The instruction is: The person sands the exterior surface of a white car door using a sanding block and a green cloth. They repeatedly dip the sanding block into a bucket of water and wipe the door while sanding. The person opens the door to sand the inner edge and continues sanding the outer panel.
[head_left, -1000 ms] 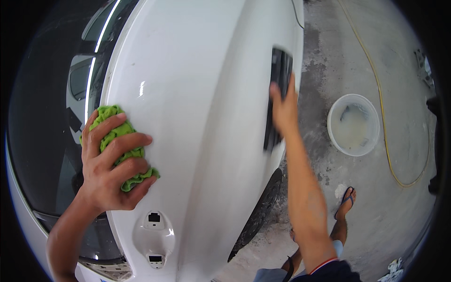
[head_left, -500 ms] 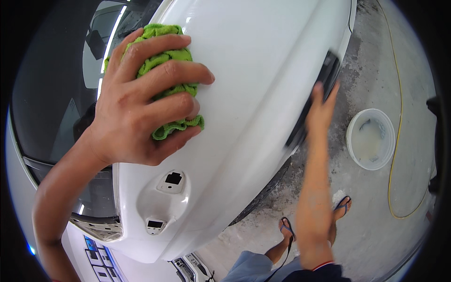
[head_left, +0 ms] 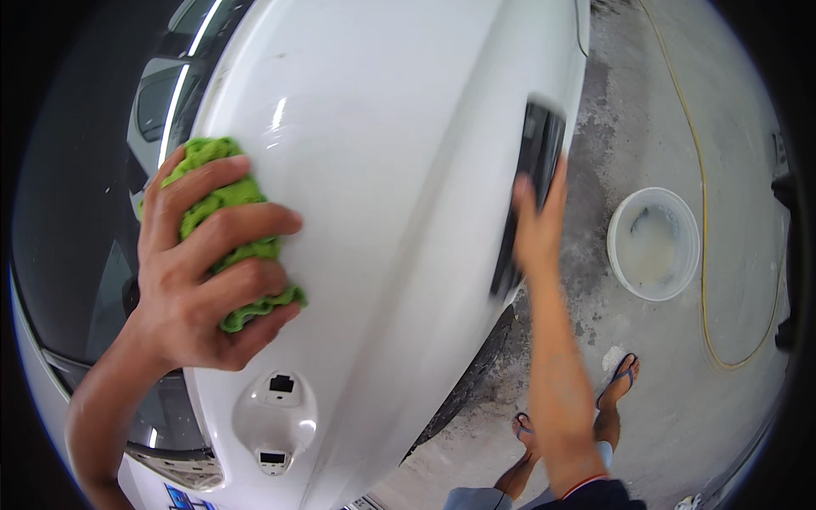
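Note:
My left hand [head_left: 200, 276] presses a crumpled green cloth [head_left: 228, 195] flat against the white car body panel [head_left: 382, 170], close to the dark window glass [head_left: 76, 238]. My right hand [head_left: 537, 229] rests with fingers spread against the dark trim piece [head_left: 531, 170] on the panel's right edge; it holds nothing. A moulded white fuel-port recess [head_left: 274, 415] sits just below my left hand.
A white bucket [head_left: 653, 245] of cloudy water stands on the concrete floor [head_left: 646, 110] to the right. A yellow hose [head_left: 707, 221] loops around it. My feet in flip-flops [head_left: 620, 378] show below, beside a black tyre [head_left: 463, 387].
My left hand and the cloth have slid down and left along the panel. My right hand has shifted up along the dark trim. The view has tilted.

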Tool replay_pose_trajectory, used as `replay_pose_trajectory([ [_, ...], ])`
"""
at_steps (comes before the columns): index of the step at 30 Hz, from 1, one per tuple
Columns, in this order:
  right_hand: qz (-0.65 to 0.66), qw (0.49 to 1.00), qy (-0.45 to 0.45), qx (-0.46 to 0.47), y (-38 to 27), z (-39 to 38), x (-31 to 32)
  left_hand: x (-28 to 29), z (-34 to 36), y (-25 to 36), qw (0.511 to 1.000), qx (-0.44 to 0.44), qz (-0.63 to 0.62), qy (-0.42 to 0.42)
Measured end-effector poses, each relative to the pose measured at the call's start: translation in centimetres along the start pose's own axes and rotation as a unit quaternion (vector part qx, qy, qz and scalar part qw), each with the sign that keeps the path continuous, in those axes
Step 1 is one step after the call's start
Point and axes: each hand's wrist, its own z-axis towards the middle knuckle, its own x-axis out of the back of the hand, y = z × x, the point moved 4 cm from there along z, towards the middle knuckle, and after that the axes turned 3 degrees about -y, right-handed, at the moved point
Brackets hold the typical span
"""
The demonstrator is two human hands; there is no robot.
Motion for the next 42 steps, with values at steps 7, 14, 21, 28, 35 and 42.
replay_pose_trajectory([
  [7, -0.081, 0.996, -0.037, 0.026, 0.6, -13.3, -0.9, 0.5, 0.8, 0.9, 1.0, 0.005, 0.018, 0.008],
  [14, -0.013, 0.999, -0.01, 0.028, 0.2, -11.0, -0.2, 0.3, 0.0, 0.0, 0.999, 0.019, -0.014, -0.028],
  [21, 0.038, 0.998, 0.043, 0.017, 2.3, -0.4, 1.7, 0.3, 0.1, 0.5, 0.999, 0.033, -0.008, -0.016],
  [28, -0.006, 1.0, 0.002, 0.001, 0.0, -24.8, -1.1, 0.5, 0.6, 0.5, 0.999, 0.035, -0.005, -0.036],
  [35, 0.016, 0.994, 0.104, 0.032, -2.2, 7.2, 2.4, 0.4, 0.5, 0.7, 1.0, 0.022, -0.001, -0.011],
  [42, -0.046, 0.999, 0.01, 0.001, -4.7, -26.2, -0.9, 1.1, 1.2, 1.1, 1.0, 0.011, 0.0, -0.009],
])
